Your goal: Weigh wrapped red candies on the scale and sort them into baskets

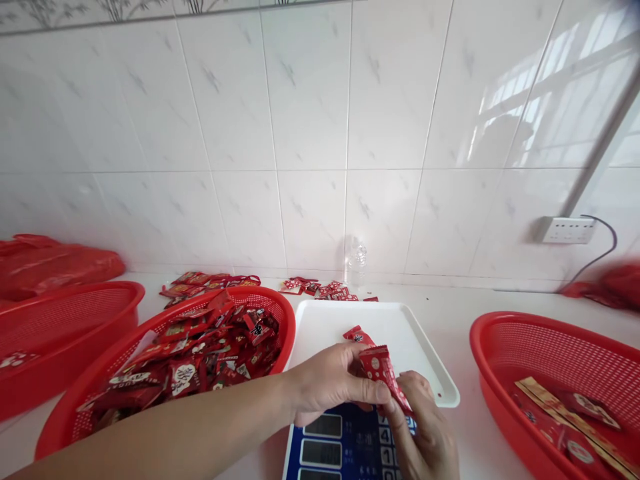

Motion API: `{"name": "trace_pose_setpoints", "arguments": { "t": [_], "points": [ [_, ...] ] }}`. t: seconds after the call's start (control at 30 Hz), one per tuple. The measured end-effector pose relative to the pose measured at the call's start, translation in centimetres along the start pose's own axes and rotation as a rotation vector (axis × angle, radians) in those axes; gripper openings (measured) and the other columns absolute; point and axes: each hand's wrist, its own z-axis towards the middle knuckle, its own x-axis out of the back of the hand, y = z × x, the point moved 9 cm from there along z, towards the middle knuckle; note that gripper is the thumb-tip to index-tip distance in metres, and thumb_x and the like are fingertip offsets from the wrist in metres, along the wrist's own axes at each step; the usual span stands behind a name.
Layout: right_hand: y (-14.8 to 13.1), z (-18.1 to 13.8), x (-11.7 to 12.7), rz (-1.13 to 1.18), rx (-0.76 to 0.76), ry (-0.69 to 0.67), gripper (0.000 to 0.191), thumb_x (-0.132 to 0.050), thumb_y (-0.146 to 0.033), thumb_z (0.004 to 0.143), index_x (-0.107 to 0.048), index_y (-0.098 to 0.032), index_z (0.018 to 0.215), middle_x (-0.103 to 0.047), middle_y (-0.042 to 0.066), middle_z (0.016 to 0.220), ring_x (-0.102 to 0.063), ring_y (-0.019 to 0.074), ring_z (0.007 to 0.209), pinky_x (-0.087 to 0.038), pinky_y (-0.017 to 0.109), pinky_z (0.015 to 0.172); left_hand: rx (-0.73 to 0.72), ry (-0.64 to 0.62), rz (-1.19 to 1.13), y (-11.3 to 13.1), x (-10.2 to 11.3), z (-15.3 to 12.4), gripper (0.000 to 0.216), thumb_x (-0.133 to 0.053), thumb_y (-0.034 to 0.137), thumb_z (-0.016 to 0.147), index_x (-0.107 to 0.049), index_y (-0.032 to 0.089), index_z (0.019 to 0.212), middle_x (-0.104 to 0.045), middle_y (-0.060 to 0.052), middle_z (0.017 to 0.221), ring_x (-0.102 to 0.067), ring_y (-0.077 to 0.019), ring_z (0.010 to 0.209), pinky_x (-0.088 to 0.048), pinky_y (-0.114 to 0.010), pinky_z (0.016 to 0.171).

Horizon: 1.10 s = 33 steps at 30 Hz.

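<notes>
My left hand (333, 380) is closed on a small red wrapped packet (379, 367) with white print, its thumb pressed on the front. Fingers and thumb of my right hand (425, 427) pinch the same packet's lower end. A second red packet (357, 333) shows just behind my left fingers; whether it is held or lies on the tray, I cannot tell. Both hands are over the front of a white tray (360, 310) and a blue scale (360, 443) with dark displays and number keys. My right hand hides some keys.
On the left stands a red basket (287, 313) heaped with red packets, beside another red basket (127, 293). A right-hand red basket (477, 327) holds a few packets. A clear bottle (357, 260), loose packets (335, 291) and a power socket (570, 230) are along the tiled wall.
</notes>
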Motion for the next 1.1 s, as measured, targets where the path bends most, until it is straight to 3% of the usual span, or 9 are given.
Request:
{"name": "trace_pose_setpoints", "arguments": {
  "t": [0.07,0.17,0.27,0.37,0.53,0.63,0.77,0.9,1.1],
  "points": [
    [-0.1,0.1,0.2,-0.032,0.024,0.016,0.009,-0.050,-0.018,0.093,-0.054,-0.022,0.087,-0.058,0.000,0.073,-0.054,0.0158,0.070,-0.042,0.032,0.071,0.003,0.009,-0.048,0.2,0.0,0.0,0.029,-0.082,0.025,0.070,-0.061,0.014,0.087,-0.065,-0.003,0.085,-0.062,-0.0139,0.082,-0.045,-0.032,0.086],
    [-0.8,0.3,0.0,-0.057,0.106,-0.017,0.009,-0.050,-0.014,0.091,-0.056,-0.022,0.092,-0.063,0.000,0.078,-0.058,0.0152,0.071,-0.041,0.034,0.078,0.005,0.128,-0.058,0.8,1.4,0.0,0.035,-0.081,0.028,0.072,-0.060,0.015,0.097,-0.067,-0.006,0.091,-0.064,-0.0158,0.082,-0.048,-0.033,0.082],
    [-1.4,0.2,-0.3,-0.044,0.154,-0.025,0.011,-0.051,-0.014,0.090,-0.057,-0.022,0.095,-0.064,-0.002,0.075,-0.060,0.0136,0.068,-0.038,0.036,0.086,-0.041,0.280,-0.044,1.8,3.9,0.3,0.038,-0.077,0.032,0.076,-0.056,0.016,0.103,-0.068,-0.008,0.092,-0.066,-0.0164,0.076,-0.050,-0.030,0.071],
    [-1.2,0.1,-0.2,-0.012,0.101,0.059,0.010,-0.052,-0.017,0.091,-0.059,-0.023,0.094,-0.062,-0.003,0.071,-0.058,0.0139,0.064,-0.037,0.039,0.089,-0.065,0.416,-0.072,2.1,6.9,1.0,0.038,-0.076,0.027,0.077,-0.050,0.017,0.103,-0.068,-0.005,0.086,-0.066,-0.0144,0.069,-0.051,-0.029,0.068],
    [-0.8,-0.4,-0.6,0.031,0.069,0.143,0.009,-0.052,-0.021,0.093,-0.060,-0.024,0.091,-0.060,-0.003,0.069,-0.056,0.0137,0.061,-0.037,0.042,0.088,-0.148,0.635,-0.110,2.6,11.9,2.9,0.049,-0.074,0.005,0.073,-0.046,0.019,0.110,-0.065,-0.002,0.081,-0.066,-0.0145,0.072,-0.055,-0.033,0.077],
    [-0.8,-0.3,-0.6,0.034,0.081,0.134,0.009,-0.052,-0.020,0.092,-0.060,-0.024,0.092,-0.060,-0.003,0.069,-0.056,0.0140,0.061,-0.038,0.042,0.088,-0.232,0.744,-0.159,3.4,13.8,3.6,0.054,-0.071,0.001,0.073,-0.044,0.018,0.117,-0.061,0.000,0.078,-0.067,-0.0141,0.071,-0.056,-0.036,0.085],
    [-1.2,-0.1,-0.3,-0.043,0.109,0.072,0.010,-0.053,-0.018,0.090,-0.059,-0.023,0.096,-0.063,-0.002,0.072,-0.059,0.0155,0.065,-0.040,0.041,0.087,-0.294,0.808,-0.180,4.7,14.9,3.9,0.056,-0.070,0.001,0.074,-0.041,0.016,0.120,-0.061,-0.001,0.080,-0.068,-0.0155,0.076,-0.055,-0.036,0.089],
    [-2.2,0.1,0.1,-0.130,0.190,0.000,0.016,-0.053,-0.015,0.090,-0.056,-0.022,0.105,-0.068,0.000,0.080,-0.063,0.0157,0.071,-0.041,0.041,0.088,-0.330,0.830,-0.165,5.5,15.7,4.1,0.045,-0.068,-0.001,0.075,-0.045,0.017,0.110,-0.062,0.000,0.080,-0.068,-0.0132,0.077,-0.054,-0.034,0.092],
    [-2.3,0.2,0.0,-0.144,0.210,-0.023,0.018,-0.053,-0.015,0.089,-0.057,-0.022,0.105,-0.068,0.000,0.078,-0.063,0.0157,0.069,-0.044,0.041,0.086,-0.305,0.883,-0.116,5.4,17.1,4.3,0.046,-0.070,-0.001,0.072,-0.045,0.019,0.104,-0.059,0.001,0.079,-0.068,-0.0142,0.077,-0.053,-0.037,0.094]
  ]
}}
